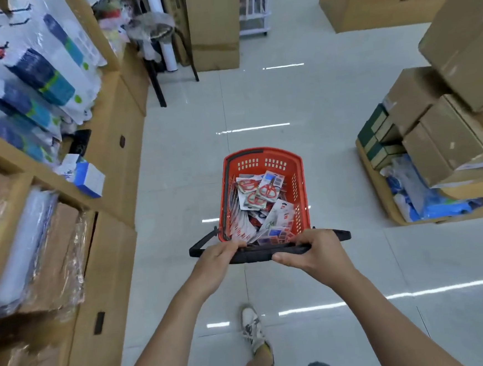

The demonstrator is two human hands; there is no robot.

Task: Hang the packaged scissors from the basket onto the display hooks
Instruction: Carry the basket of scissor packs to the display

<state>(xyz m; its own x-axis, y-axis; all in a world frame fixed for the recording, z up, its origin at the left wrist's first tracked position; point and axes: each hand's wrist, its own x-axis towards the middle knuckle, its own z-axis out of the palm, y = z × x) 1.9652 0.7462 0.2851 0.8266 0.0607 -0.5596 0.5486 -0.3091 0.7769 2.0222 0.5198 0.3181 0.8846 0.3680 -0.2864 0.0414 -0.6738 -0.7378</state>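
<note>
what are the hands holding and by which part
The left hand and the right hand both grip the red basket by its black handle.

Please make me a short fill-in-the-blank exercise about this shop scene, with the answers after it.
1. The left hand and the right hand both grip the black ____ of the basket.
2. The packaged scissors inside it have ____ grips.
3. The boxes stacked at the right are made of ____.
Answers: handle; red; cardboard.
</note>
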